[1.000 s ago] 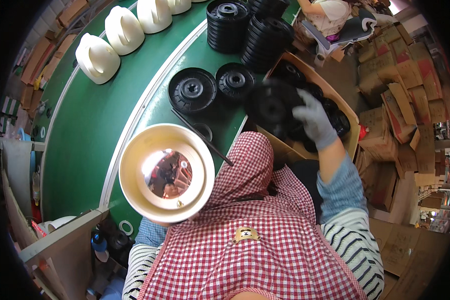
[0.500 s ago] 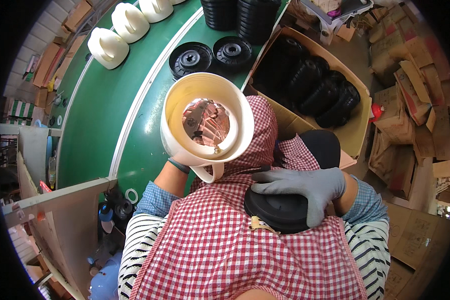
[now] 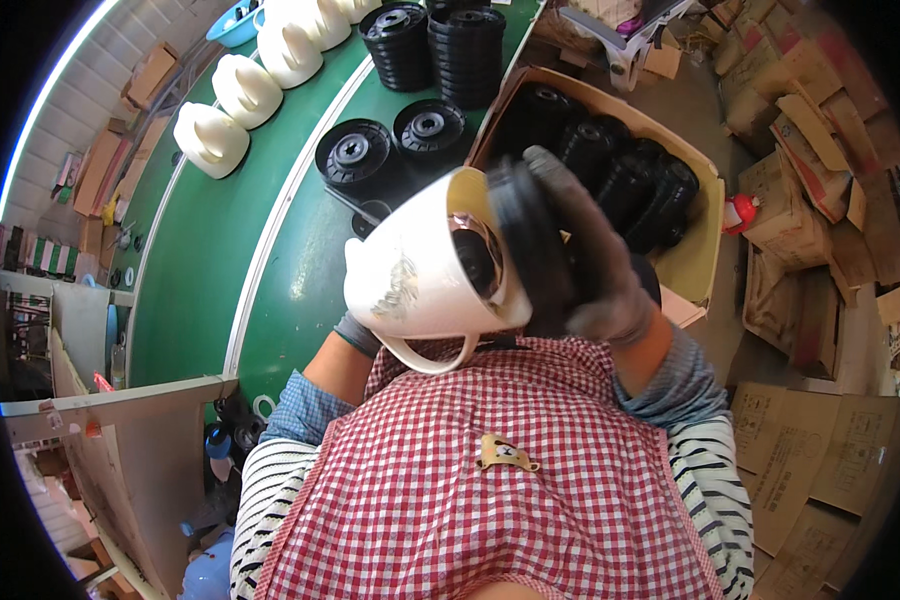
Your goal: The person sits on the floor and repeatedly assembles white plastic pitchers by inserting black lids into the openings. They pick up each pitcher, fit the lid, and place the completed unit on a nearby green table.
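One gloved right hand [image 3: 613, 278], centre of frame, pinches a black disc [image 3: 526, 235] between thumb and fingers. Disc stands edge-on, just beside open end of tilted white jug [image 3: 415, 275]. Left hand [image 3: 358, 333] mostly behind jug; finger pose cannot be told. Stacked black parts [image 3: 465, 60], upper centre; white housings [image 3: 247, 92], upper left.

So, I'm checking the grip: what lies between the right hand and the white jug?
The black disc: in the head view, the right hand holds it at the open end of the white jug. Whether disc and jug touch is unclear.
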Tool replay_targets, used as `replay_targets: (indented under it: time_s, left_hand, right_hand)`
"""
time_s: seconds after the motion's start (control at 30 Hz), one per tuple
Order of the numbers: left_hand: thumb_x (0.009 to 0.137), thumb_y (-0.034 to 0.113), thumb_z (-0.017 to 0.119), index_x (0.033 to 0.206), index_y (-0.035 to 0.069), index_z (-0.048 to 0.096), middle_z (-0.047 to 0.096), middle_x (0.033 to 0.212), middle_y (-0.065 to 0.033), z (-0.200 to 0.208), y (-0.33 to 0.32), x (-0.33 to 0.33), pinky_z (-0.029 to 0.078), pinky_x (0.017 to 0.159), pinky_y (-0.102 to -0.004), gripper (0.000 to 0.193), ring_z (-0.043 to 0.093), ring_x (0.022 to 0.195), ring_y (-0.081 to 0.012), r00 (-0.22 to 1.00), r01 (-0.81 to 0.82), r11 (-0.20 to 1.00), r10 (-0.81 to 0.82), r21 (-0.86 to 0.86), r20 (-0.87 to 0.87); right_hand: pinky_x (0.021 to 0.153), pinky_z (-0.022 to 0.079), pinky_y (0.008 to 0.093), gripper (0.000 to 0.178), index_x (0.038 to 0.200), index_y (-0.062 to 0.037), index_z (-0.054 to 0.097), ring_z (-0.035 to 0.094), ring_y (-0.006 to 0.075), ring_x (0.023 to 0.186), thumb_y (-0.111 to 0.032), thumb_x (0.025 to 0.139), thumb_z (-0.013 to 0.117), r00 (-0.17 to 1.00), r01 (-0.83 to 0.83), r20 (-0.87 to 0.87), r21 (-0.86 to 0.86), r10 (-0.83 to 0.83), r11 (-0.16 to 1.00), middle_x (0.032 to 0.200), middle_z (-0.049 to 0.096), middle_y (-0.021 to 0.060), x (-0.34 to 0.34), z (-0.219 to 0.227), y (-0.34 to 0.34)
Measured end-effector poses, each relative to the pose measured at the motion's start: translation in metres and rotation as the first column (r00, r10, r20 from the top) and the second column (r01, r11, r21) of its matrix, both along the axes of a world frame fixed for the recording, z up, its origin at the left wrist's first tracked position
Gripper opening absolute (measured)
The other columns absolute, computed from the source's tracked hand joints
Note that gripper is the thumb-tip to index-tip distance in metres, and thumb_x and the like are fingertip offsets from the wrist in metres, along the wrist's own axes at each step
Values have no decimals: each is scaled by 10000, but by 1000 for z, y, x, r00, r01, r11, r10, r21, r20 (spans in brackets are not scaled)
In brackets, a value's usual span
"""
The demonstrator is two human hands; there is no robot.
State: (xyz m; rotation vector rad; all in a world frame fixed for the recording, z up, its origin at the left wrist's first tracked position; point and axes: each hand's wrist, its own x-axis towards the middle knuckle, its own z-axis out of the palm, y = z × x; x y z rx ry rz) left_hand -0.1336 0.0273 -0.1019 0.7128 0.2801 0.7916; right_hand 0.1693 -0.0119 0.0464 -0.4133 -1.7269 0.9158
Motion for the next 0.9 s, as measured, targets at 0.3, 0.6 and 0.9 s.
replay_targets:
  time_s: [0.3,0.6,0.9]
  left_hand:
    - [975,679,423,1519,47,415,517,1492,-176,-16,1,21,411,1122,-461,834,538,1327,-337,904,263,776,9,-573,428]
    - [942,762,398,1502,35,436,546,1459,-194,-9,1,34,449,1089,-455,919,562,1299,-351,946,219,760,-14,-612,323]
    - [868,798,455,1445,2,488,584,1396,-211,37,4,44,432,1081,-499,984,592,1240,-348,953,170,834,-4,-525,302]
  right_hand:
    - [1205,217,542,1166,1545,-26,367,256,447,1497,-726,694,746,942,198,256,104,-218,975,1613,252,284,13,-24,-5]
    - [1193,224,562,1172,1530,-37,413,284,464,1480,-776,672,714,892,252,350,141,-286,957,1612,263,288,23,-24,-8]
    - [1206,256,479,1023,1587,-56,292,316,385,1485,-705,860,606,941,263,213,24,-262,964,1617,276,248,21,-40,-12]
